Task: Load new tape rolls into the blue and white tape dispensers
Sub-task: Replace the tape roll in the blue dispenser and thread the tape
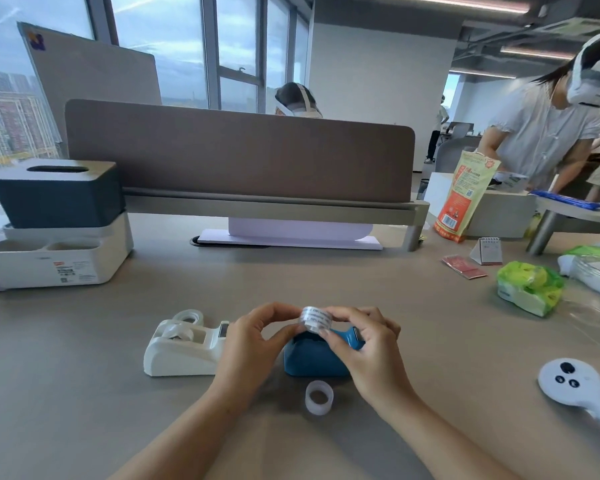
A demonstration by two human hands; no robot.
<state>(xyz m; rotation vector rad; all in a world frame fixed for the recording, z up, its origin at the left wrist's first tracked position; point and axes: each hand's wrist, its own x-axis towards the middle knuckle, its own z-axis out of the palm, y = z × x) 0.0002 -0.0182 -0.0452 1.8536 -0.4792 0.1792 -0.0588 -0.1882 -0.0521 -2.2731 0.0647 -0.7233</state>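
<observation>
My left hand (253, 336) and my right hand (364, 344) together pinch a small clear tape roll (316, 319) with printed wrap, held just above the blue tape dispenser (314, 356). The blue dispenser sits on the table, partly hidden behind my fingers. The white tape dispenser (182, 348) stands to its left with a roll seated in it. Another clear tape roll (189, 317) lies behind the white dispenser. A translucent tape roll (319, 397) rests flat on the table in front of the blue dispenser.
A white controller (575, 386) lies at the right. Green-wrapped tissue packs (530, 287) and bags sit at far right. A tissue box on a white organiser (56, 233) stands at far left. A brown desk divider (239, 150) runs across the back; people work beyond it.
</observation>
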